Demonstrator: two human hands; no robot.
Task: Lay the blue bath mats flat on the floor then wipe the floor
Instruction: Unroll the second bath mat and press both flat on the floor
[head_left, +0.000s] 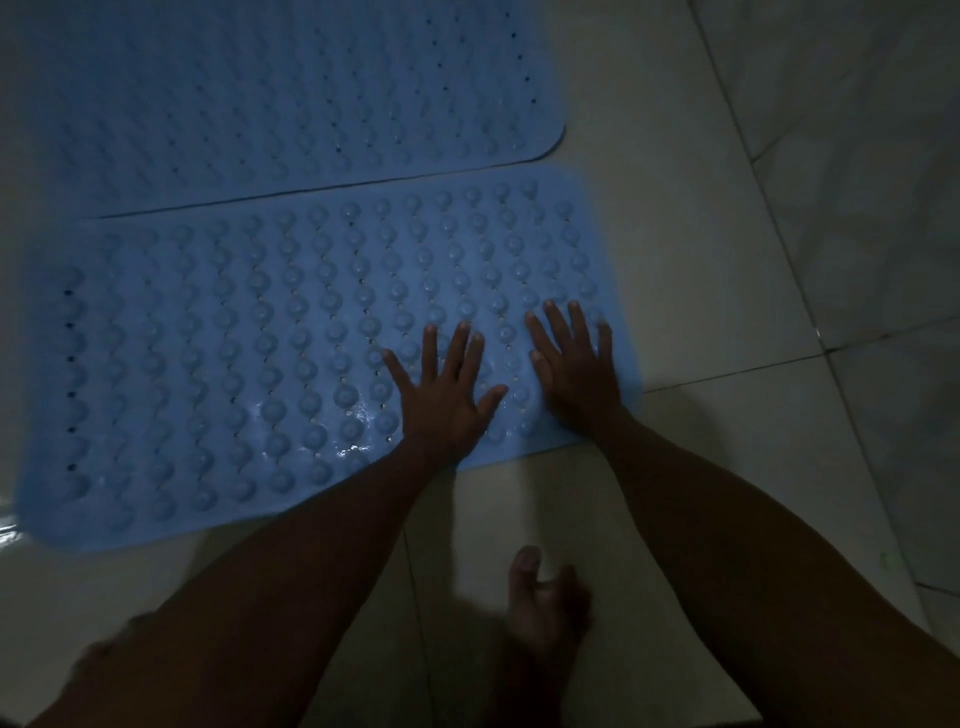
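At 6 o'clock, nearest the camera, a bare foot (545, 597) stands on the floor (727, 260), pale glossy tile with dark grout lines. The tile shines at 8 o'clock beside the mat's corner, so it may be wet; a wet floor under a bare foot, with weight leaning forward onto both arms, is where a slip looks most likely to me.

Just past the foot, the left hand (441, 395) lies flat, fingers straight and spread, palm pressing on the near mat (234, 364) and gripping nothing. The right hand (576, 364) sits just beside it at 3 o'clock, equally flat and splayed, holding nothing, near the mat's right end. This mat lies on the floor with raised round bumps showing and small holes between them; glints near the left wrist suggest water on it. If those bumps are suction cups, I would judge it to be upside down, and it could slide once stepped on. Its left end looks flat, though dimness hides any curl.

Further off, toward 11 o'clock, the far mat (260, 104) lies flat too, its long edge almost touching the near one.

The room is dim; no cloth or wiper shows, so the wiping appears not yet begun
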